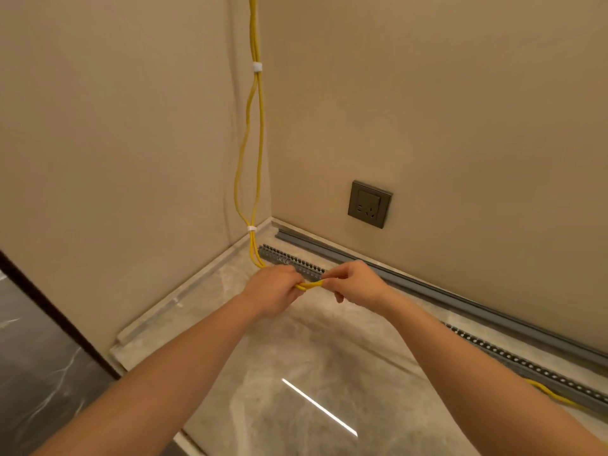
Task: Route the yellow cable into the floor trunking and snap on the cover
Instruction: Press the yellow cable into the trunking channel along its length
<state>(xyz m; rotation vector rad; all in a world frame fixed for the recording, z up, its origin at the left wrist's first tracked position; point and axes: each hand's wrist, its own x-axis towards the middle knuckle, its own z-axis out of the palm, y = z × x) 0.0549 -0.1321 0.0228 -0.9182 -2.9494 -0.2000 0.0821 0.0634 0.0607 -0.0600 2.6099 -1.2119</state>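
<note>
Both hands [312,287] gripping yellow cable [309,286] just above floor trunking [296,260].

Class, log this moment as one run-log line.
step: routing | left hand: grips cable | right hand: pinches cable | trunking: open | cover: off, by wall

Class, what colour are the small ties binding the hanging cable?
White ties, seen in the head view, on the yellow cable.

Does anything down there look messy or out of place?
Somewhat. The yellow cable, held between both hands, is not yet inside the slotted trunking. The grey cover lies loose along the wall, and between its two white ties the hanging cable bows apart.
</note>
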